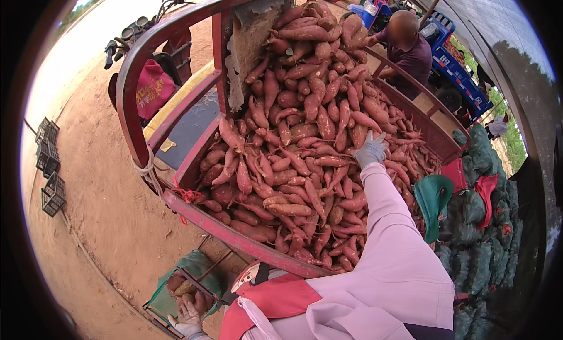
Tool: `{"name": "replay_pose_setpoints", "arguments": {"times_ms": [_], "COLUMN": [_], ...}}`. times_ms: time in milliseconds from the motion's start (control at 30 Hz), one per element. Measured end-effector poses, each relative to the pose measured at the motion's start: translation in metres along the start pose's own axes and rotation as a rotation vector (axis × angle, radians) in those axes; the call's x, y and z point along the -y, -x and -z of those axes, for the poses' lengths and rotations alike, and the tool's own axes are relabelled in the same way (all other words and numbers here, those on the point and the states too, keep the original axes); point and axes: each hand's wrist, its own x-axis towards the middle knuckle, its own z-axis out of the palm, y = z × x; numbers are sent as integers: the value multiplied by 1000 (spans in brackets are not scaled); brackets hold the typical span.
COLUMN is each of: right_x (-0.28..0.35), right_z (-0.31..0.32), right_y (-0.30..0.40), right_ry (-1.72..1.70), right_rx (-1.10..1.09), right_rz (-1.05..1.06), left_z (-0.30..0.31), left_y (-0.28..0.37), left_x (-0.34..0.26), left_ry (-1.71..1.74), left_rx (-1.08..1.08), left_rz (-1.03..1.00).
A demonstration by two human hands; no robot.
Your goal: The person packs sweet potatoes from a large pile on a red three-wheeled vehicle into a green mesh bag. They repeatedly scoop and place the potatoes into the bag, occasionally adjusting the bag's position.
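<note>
My right hand [371, 150], in a pale grey work glove, reaches across a large heap of sweet potatoes [303, 164]. Its fingers are spread and rest on the roots; none is seen lifted. The heap fills the red metal cargo bed [246, 247] of a cart. Low on the left, my left hand [188, 320] is palm up with fingers apart, beside a green mesh bag [204, 265]. Several sweet potatoes [187, 289] lie in that bag, close to my left fingertips. The bag hangs open on a dark metal frame [198, 283].
Across the cart, a person [402, 54] leans at the side rail. Filled green mesh bags [479, 247] are stacked on the right. A green cloth or bag [433, 203] hangs over the bed's right edge. Black plastic crates [53, 192] stand on the ground; a blue vehicle [459, 80] is behind.
</note>
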Motion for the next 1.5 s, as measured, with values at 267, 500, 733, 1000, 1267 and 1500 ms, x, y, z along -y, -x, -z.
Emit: {"name": "replay_pose_setpoints", "arguments": {"times_ms": [267, 500, 733, 1000, 1267, 1500], "right_x": [-26, -69, -28, -66, -61, -70], "right_z": [5, 14, 79, -11, -44, -60], "right_y": [-17, 86, 203, -40, -52, -52], "right_ry": [-276, -1902, -1478, -374, -44, -237], "right_rx": [-28, 653, 689, -227, 65, 78], "right_rz": [59, 46, 896, 584, 350, 209], "left_z": [-155, -235, -219, -233, -233, -235], "left_y": [122, 214, 226, 208, 209, 205], "left_x": [81, 229, 347, 341, 344, 346], "left_ry": [-145, -637, -771, -788, -743, -816], "left_rx": [1284, 1324, 1136, 889, 795, 866], "left_rz": [230, 817, 873, 677, 753, 758]}}
